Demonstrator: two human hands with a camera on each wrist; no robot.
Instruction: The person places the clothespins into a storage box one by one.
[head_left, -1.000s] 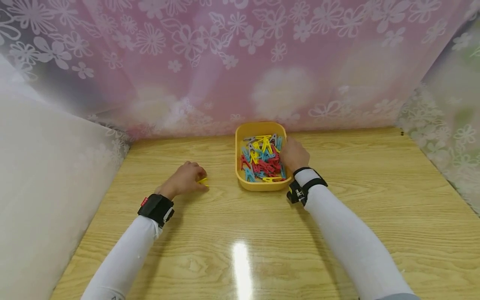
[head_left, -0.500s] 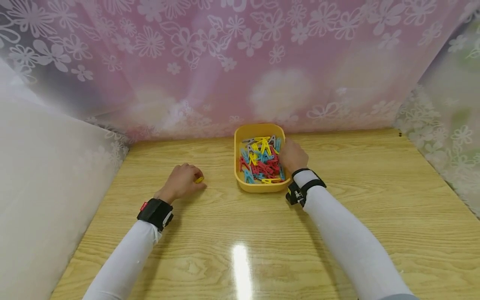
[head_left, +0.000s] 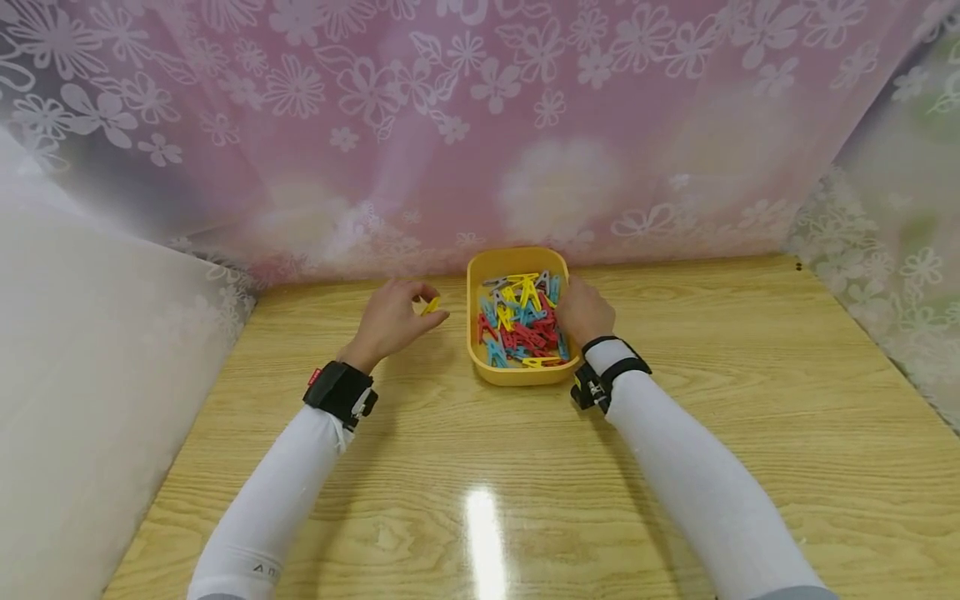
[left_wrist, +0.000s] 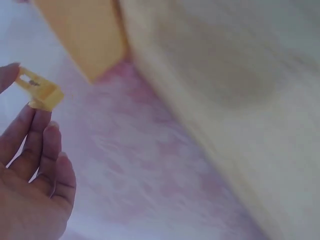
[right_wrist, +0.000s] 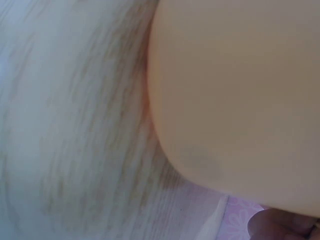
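My left hand (head_left: 392,321) is raised over the table left of a yellow plastic basket (head_left: 525,377). It pinches a yellow clothespin (head_left: 431,306) between thumb and fingers. In the left wrist view the clothespin (left_wrist: 41,91) sits at the fingertips, apart from the basket. Several red, blue, yellow and grey clothespins (head_left: 528,333) lie in a jumble inside the basket. My right hand (head_left: 587,312) grips the basket's right rim; its fingertips are hidden. The basket's wall (right_wrist: 230,110) fills much of the right wrist view, where only a bit of the hand (right_wrist: 280,225) shows.
The basket stands near the back edge of a wood-grain table (head_left: 420,467). A pink floral cloth (head_left: 450,167) hangs behind it. Pale cloths hang along the left and right sides. A bright light reflection (head_left: 486,533) lies on the front of the table.
My left hand has moved right and away from me, nearer the basket, with the yellow clothespin in its pinch. My right hand and the basket have stayed in place.
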